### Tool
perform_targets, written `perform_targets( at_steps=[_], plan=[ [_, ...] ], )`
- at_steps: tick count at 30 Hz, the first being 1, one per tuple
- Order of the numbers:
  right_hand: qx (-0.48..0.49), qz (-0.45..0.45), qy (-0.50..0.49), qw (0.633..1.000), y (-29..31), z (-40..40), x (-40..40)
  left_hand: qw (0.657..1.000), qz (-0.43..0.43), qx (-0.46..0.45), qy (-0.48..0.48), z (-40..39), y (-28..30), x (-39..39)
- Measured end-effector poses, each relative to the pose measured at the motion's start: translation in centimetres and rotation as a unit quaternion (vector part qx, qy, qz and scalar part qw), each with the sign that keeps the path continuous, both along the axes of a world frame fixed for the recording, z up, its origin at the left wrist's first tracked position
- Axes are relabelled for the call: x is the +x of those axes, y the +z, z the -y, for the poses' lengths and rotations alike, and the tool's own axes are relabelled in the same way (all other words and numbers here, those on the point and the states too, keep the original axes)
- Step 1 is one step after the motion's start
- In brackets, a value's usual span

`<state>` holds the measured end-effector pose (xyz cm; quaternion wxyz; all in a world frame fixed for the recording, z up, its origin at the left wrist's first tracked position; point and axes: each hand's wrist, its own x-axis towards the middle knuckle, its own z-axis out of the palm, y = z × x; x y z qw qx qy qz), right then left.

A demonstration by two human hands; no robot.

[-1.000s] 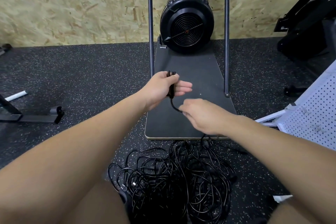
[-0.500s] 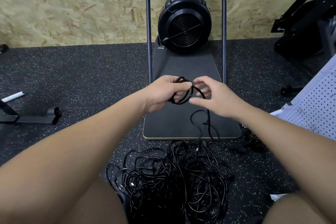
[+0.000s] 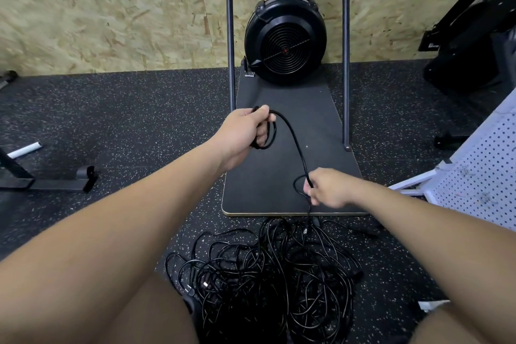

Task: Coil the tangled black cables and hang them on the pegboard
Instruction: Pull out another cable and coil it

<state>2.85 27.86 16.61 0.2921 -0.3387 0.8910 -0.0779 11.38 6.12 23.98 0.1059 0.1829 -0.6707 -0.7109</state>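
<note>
My left hand (image 3: 245, 134) grips a small coil (image 3: 269, 138) of black cable, held up over the dark floor board. From the coil one strand of cable (image 3: 296, 145) arcs down and to the right into my right hand (image 3: 328, 188), which pinches it lower down. Below that hand the strand drops into a tangled pile of black cables (image 3: 268, 274) lying on the speckled floor between my knees. A white pegboard (image 3: 485, 173) leans at the right edge of the view.
A black fan-wheel machine (image 3: 284, 42) stands on a dark board (image 3: 279, 176) with two upright poles (image 3: 229, 36) ahead of me. A black metal frame foot (image 3: 53, 181) lies at left, dark equipment (image 3: 474, 45) at far right. An OSB wall closes the back.
My right hand has left the coil and slid down and right along the cable, stretching a length between the hands. My left hand still holds the coil, which has one more loop.
</note>
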Motion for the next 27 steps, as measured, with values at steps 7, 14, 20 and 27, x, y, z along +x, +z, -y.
perform_targets(
  at_steps=[7,14,20,27],
  plan=[
    [-0.096,-0.187,-0.122,0.97,1.4,0.5,0.1,0.989,0.059,0.049,0.125,1.6,-0.3,0.0],
    [-0.18,-0.331,-0.061,0.924,4.0,-0.2,-0.8,0.976,0.081,0.081,0.187,3.1,-0.5,0.0],
    [-0.131,-0.26,0.205,0.934,5.1,1.4,1.9,0.997,0.044,0.053,0.036,0.2,-1.0,0.3],
    [-0.382,-0.147,-0.04,0.912,7.2,0.9,0.0,0.983,0.071,-0.079,-0.149,-2.1,-1.0,0.5]
  ],
)
